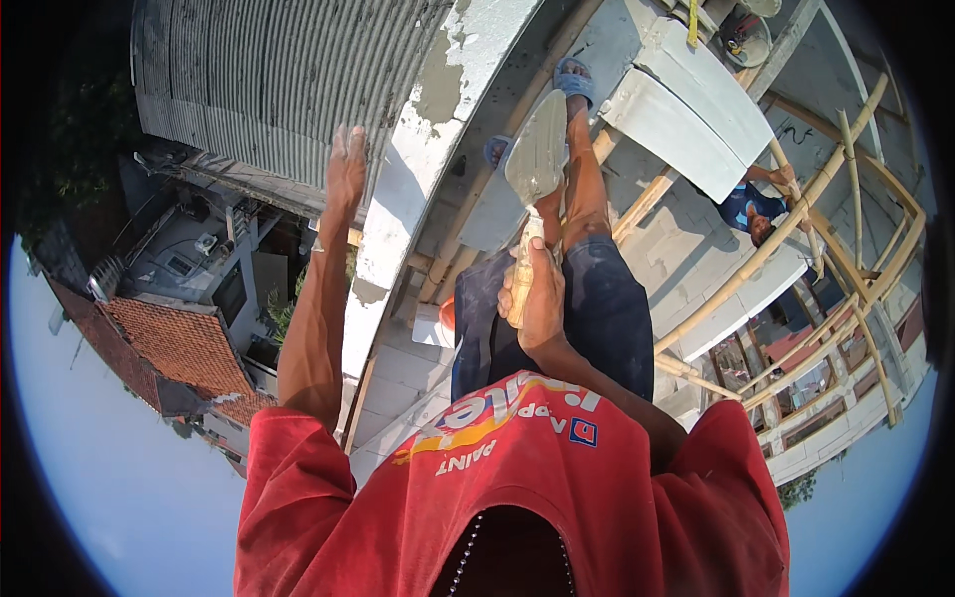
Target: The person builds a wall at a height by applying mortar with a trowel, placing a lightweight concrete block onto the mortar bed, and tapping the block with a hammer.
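Note:
My right hand point(540, 303) is closed round the pale, worn handle of a trowel point(537, 147) in front of my thighs. The trowel's grey, rounded blade points away from me, above my lower legs, and looks smeared with mortar. My left arm reaches out past the left side of a white wall point(390, 214) with grey mortar patches on it. At its end, my left hand point(346, 164) has its fingers stretched out and slightly blurred. Nothing shows in that hand. It appears against a corrugated roof point(288, 75); whether it touches anything, I cannot tell.
Bamboo poles point(766, 254) form scaffolding on the right. Near them, lower down, is another person point(753, 209) in dark blue. Large white panels point(691, 104) lie ahead to the right, with a round container point(746, 38) beyond. Left of the wall, a drop leads to a tiled roof point(184, 343).

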